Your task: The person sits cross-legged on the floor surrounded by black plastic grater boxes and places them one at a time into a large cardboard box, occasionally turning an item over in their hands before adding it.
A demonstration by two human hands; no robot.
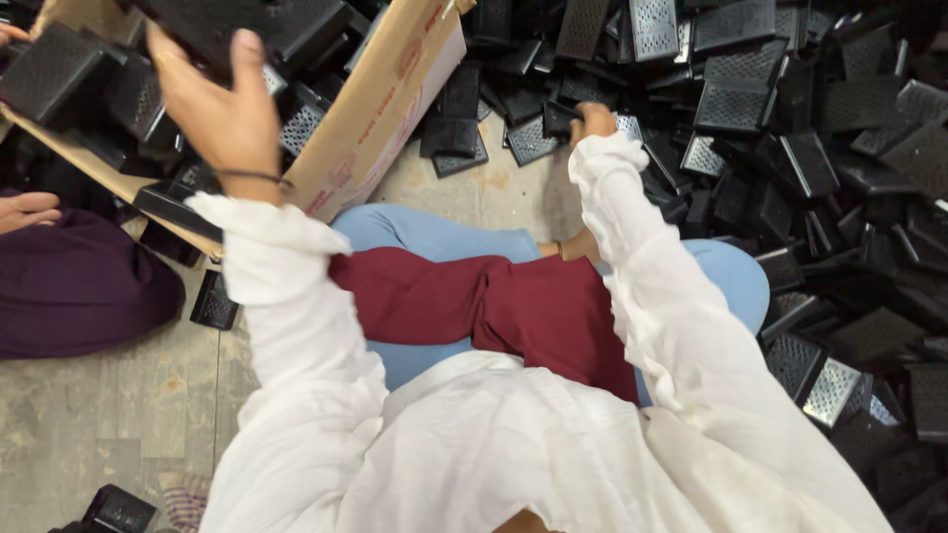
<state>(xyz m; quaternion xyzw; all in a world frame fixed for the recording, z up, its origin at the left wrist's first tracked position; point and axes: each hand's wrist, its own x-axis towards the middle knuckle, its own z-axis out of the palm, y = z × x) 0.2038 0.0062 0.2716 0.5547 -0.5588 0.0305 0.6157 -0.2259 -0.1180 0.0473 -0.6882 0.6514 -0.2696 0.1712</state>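
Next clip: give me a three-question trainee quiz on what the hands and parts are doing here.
1. True or false: the left hand is raised at the cardboard box, gripping a black part.
2. Where is the right hand?
A. Resting on the lap
B. Reaching into the pile of black parts on the floor
C. Holding the box flap
3. Fill in: the parts in the pile have ____ faces, like mesh grilles.

Key
1. True.
2. B.
3. Perforated.
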